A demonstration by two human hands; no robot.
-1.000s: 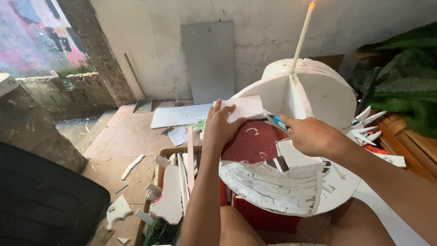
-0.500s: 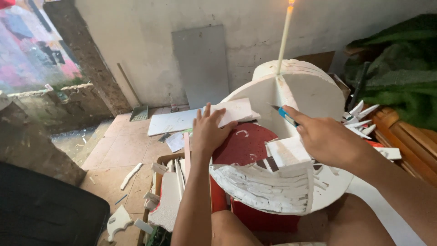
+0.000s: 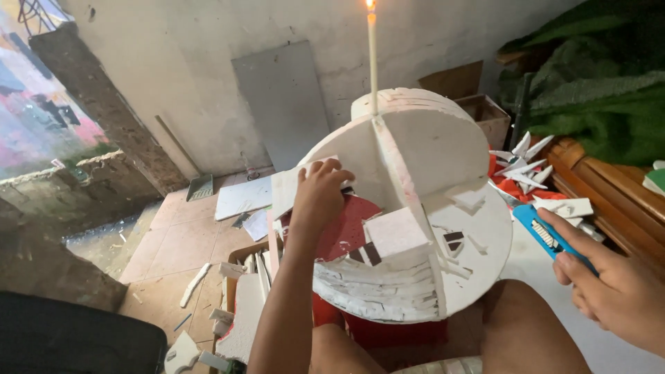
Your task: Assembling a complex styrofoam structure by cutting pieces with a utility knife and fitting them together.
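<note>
So the person's left hand (image 3: 320, 190) is gripping the upper left rim of a round white foam model (image 3: 415, 215), fingers curled over the edge, holding it over a red stool (image 3: 388, 329) between their knees. Their right hand (image 3: 609, 284) is hanging off to the model's right, closed around a blue utility knife (image 3: 547, 235), well apart from the foam. A lit candle (image 3: 372, 59) is standing up behind the model.

Tiled floor (image 3: 187, 242), foam scraps (image 3: 194, 284), white sheet (image 3: 242, 197)
</note>
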